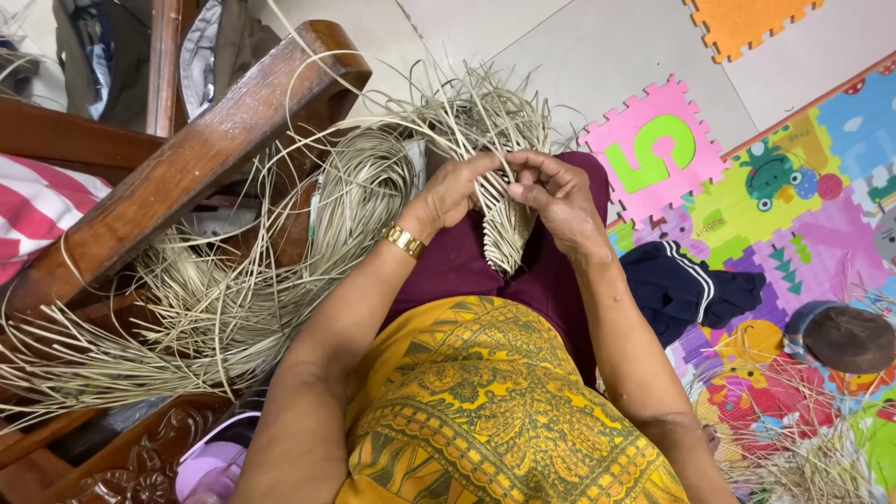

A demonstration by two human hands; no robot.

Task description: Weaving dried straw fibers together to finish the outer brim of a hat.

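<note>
1. Pale grey tiled floor (pixel 597 47) under even, soft light.
2. Colourful interlocking foam puzzle mat (pixel 803 233) on the right, with a pink piece (pixel 653 149) bearing a green numeral.
3. Dark carved wooden chair frame (pixel 187 168) on the left, beside a red-and-white striped cushion (pixel 37 215).

We record: pale straw-coloured woven strips (pixel 509 229); yellow patterned tunic (pixel 495 401); beside it, multicoloured puzzle mat (pixel 803 215); red-white striped cloth (pixel 42 210).

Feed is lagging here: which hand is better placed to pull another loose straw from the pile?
Probably the left hand. It holds the woven strip on the side where the loose straw pile lies, beside the wooden chair. The right hand grips the strip's far side.
</note>
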